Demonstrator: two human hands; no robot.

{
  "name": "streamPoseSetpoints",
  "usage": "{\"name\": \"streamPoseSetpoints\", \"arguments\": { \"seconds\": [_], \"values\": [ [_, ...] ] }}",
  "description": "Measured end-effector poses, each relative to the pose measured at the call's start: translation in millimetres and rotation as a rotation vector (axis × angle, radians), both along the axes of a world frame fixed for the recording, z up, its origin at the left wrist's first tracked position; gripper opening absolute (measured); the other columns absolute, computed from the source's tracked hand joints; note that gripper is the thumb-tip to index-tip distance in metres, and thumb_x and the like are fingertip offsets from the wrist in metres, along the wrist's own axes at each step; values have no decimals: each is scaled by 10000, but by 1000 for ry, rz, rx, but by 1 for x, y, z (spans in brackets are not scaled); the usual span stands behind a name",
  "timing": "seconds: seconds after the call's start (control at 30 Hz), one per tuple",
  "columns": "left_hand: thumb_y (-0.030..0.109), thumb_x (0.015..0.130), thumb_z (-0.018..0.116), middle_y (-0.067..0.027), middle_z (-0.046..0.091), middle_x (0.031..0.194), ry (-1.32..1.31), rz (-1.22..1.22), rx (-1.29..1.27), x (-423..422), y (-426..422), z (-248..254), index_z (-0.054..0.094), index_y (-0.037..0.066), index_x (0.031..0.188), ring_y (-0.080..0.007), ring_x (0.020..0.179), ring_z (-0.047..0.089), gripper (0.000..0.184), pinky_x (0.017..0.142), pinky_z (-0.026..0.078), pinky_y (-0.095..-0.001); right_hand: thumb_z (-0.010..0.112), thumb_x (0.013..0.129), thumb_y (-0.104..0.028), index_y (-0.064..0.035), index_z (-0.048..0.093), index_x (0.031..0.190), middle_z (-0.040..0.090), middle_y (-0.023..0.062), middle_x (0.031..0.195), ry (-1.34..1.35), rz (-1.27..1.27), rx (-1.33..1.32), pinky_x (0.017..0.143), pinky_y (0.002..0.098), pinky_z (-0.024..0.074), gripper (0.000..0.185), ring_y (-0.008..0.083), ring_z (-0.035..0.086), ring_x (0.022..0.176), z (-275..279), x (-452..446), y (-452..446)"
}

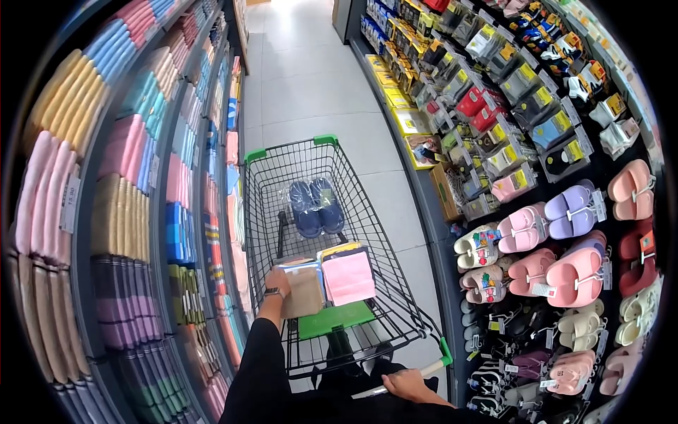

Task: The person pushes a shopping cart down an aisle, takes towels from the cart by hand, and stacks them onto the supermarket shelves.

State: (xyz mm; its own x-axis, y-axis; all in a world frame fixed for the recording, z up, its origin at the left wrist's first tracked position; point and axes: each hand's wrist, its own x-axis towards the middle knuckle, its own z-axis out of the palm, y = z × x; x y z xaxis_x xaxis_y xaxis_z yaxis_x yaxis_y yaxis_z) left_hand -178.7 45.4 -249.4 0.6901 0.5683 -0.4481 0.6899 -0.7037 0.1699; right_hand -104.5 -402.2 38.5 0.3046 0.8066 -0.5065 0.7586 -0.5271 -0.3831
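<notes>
My left hand (278, 282) reaches into a black wire shopping cart (376, 244) and is closed at the far left corner of a folded beige towel (303, 292); its fingertips are partly hidden. Right beside that lies a folded pink towel (349, 278), with yellow and dark folded cloths showing under its far edge. A blue and white folded cloth peeks out behind the beige one. Farther forward in the cart sits a pair of navy slippers (316, 208) in clear plastic wrap. My right hand (411, 386) is wrapped round the cart's pale handle (432, 368).
Shelves of folded towels (126, 215) rise close along the left. To the right hang packaged socks (522, 106) and several pairs of slippers (575, 268). A cardboard box (446, 191) stands at the right shelf's edge. The grey tiled aisle (311, 88) runs ahead.
</notes>
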Motion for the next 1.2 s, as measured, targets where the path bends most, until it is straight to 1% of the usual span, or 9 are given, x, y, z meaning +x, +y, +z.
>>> {"name": "streamPoseSetpoints", "arguments": {
  "seconds": [0.07, 0.2, 0.37, 0.47, 0.57, 0.67, 0.77, 0.93, 1.2],
  "values": [
    [208, 828, 577, -186, 510, 1242, 179, -120, -68, 2, -4, 13, 593, 38, 1108, -326, 1058, 578, 329, 853, 493, -443, 481, 939, -349, -107, 641, 619, 637, 104, 602, 2, 14, 2, 515, 440, 465, 432, 325, 623, 576, 2, 0, -2],
    [224, 775, 628, -162, 615, 1048, -127, -123, -65, -2, -33, 65, 634, 46, 1024, -352, 994, 616, 306, 834, 513, -456, 503, 934, -311, -79, 654, 683, 657, 106, 672, 97, -49, 71, 576, 432, 486, 373, 322, 636, 652, 7, 4, -4],
    [263, 760, 654, -227, 627, 1088, -358, -208, -643, 3, -3, 132, 577, 9, 1082, -360, 941, 628, 418, 800, 500, -409, 507, 931, -194, -27, 676, 906, 676, 143, 891, 402, -225, 277, 748, 361, 512, 239, 309, 651, 849, 48, 33, 16],
    [207, 788, 718, -101, 634, 1033, -560, 100, -992, 1, -15, 234, 546, 14, 1213, -186, 950, 596, 497, 822, 497, -327, 475, 971, -186, 21, 659, 936, 702, 139, 932, 605, -385, 499, 777, 357, 535, 280, 255, 683, 862, 62, 66, 42],
    [176, 799, 730, -74, 614, 1110, -656, 182, -991, -6, -49, 352, 552, 8, 1226, -143, 1003, 564, 492, 883, 463, -297, 340, 1037, -366, 78, 527, 1219, 674, 212, 1038, 1288, -728, 413, 865, 404, 540, 515, 295, 665, 973, 65, 97, 78],
    [64, 725, 689, -154, 629, 1127, -841, -84, -354, -24, -110, 398, 597, -10, 1125, -296, 1014, 619, 417, 889, 482, -356, 280, 1020, -463, 36, 334, 1413, 465, 259, 1368, 1980, -666, 252, 1061, 491, 387, 639, 326, 478, 1274, 77, 102, 115],
    [1, 604, 623, -135, 617, 1177, -932, -342, 68, -30, -180, 445, 608, 15, 1051, -350, 1133, 563, 448, 940, 449, -432, 326, 999, -470, -59, 338, 1444, 447, 157, 1422, 2074, -799, 399, 1088, 510, 356, 606, 333, 443, 1305, 86, 90, 134],
    [373, 726, 780, -147, 409, 1418, -781, -71, 7, -43, -263, 449, 433, 47, 1324, -333, 1335, 369, 765, 1076, 291, -468, 397, 989, -412, -46, 410, 1390, 485, 133, 1380, 1858, -690, 313, 1035, 438, 433, 543, 286, 508, 1242, 80, 89, 125],
    [83, 774, 665, -169, 509, 1284, -1068, 387, 166, -20, -312, 431, 474, -2, 1317, -320, 1171, 526, 582, 977, 423, -407, 622, 880, -227, 31, 373, 1377, 500, 105, 1291, 1654, -263, 303, 979, 323, 430, 613, 195, 518, 1156, 80, 69, 115]
  ]
}}
